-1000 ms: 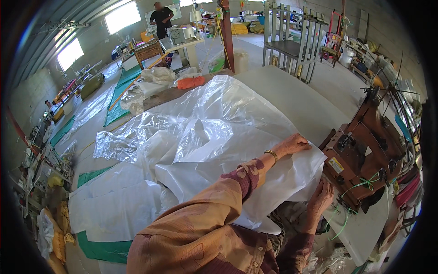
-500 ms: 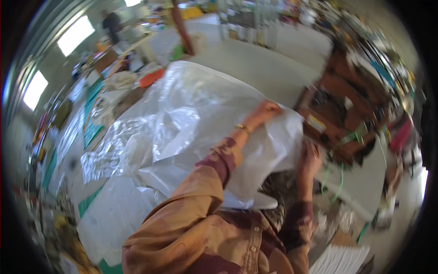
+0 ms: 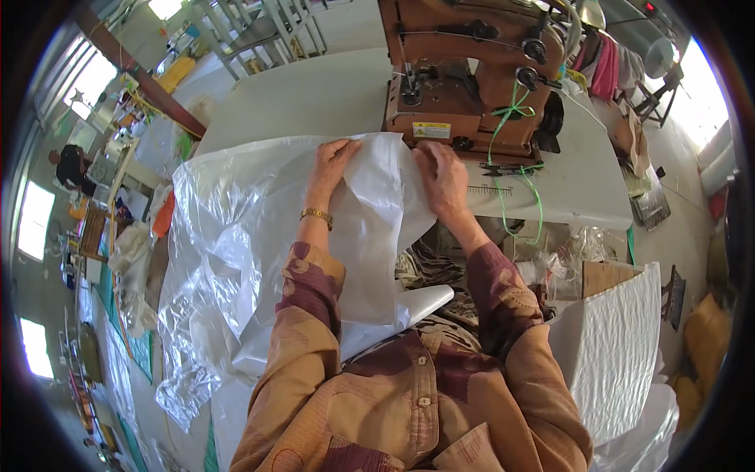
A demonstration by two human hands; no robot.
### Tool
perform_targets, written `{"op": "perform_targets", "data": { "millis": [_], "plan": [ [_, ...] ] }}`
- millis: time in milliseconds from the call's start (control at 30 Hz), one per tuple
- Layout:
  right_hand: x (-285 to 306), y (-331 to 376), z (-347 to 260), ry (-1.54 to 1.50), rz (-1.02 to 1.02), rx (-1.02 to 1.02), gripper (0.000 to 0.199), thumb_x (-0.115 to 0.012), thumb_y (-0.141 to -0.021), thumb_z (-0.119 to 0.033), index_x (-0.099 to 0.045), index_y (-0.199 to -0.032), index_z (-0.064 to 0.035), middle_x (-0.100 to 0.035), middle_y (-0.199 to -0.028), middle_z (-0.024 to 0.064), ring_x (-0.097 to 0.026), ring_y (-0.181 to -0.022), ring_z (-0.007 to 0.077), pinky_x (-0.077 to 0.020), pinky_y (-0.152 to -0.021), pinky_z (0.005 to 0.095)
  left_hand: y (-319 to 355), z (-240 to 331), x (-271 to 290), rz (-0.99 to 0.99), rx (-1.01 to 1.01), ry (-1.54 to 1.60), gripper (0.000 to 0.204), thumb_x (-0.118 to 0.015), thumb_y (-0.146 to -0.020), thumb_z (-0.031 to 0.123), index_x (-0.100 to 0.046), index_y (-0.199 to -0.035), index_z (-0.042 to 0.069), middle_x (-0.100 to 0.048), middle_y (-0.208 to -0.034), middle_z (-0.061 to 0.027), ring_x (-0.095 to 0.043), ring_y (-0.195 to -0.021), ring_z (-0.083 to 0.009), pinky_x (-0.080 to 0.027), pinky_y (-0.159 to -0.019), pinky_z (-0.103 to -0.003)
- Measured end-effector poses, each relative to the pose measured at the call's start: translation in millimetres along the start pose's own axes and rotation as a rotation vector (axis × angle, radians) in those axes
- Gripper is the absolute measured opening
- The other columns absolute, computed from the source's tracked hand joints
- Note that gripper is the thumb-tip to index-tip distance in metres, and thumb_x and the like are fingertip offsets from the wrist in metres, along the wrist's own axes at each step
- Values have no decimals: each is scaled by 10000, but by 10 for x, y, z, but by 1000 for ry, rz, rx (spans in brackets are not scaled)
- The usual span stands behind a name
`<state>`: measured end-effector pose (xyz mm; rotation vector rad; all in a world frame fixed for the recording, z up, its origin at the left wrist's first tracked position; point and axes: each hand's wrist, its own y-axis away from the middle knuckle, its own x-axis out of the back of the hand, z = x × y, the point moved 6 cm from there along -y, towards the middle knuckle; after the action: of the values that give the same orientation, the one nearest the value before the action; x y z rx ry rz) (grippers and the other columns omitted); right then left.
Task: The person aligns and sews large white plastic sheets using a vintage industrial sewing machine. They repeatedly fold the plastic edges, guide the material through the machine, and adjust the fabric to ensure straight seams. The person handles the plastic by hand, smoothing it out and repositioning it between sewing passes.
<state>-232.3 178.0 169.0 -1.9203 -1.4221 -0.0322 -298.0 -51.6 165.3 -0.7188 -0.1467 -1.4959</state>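
A large white, partly see-through plastic sheet (image 3: 259, 204) spreads over the table, crinkled and shiny on its left side. My left hand (image 3: 334, 167), with a gold watch (image 3: 317, 216) on the wrist, is closed on the sheet near its far edge. To its right, my right hand (image 3: 444, 177) grips the sheet's folded right-hand corner; its fingertips are partly hidden. Just beyond the right hand stands a brown sewing machine (image 3: 464, 102), its needle area a little further from me than the sheet's edge. Green string (image 3: 513, 112) is tied on the machine and hangs down in a loop.
The pale tabletop (image 3: 275, 94) carries the machine. A box covered with white quilted material (image 3: 617, 346) stands at my right, near clear plastic scraps (image 3: 578, 252). Grey metal racks (image 3: 263, 39) and a brown post (image 3: 149, 86) rise behind. Another person (image 3: 72, 167) is far left.
The view has turned right, bringing the sewing machine to the top centre. My right hand has come up beside the left, and both now hold the sheet's far edge close to the machine.
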Motion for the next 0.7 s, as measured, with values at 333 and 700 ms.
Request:
{"op": "perform_targets", "data": {
  "millis": [333,700],
  "plan": [
    [-187,-5,-311,311,-214,13,588,-730,-787,-209,-485,-1299,-54,-570,-1251,159,-517,-1208,314,-420,-961,475,0,-153,48,-15,58,535,271,-700,-886,201,-719,-1043,-19,-689,-925,-1,-590,-842,-88,-460,-822,-235],
    [-415,-107,149,15,-48,-69,175,-487,-911,-72,-603,-1026,-8,-701,-911,175,-688,-874,327,-539,-760,405,183,986,237,-393,-180,-175,176,-685,-885,111,-693,-1003,-19,-678,-919,-9,-580,-836,-82,-474,-756,-238]
  ]
}}
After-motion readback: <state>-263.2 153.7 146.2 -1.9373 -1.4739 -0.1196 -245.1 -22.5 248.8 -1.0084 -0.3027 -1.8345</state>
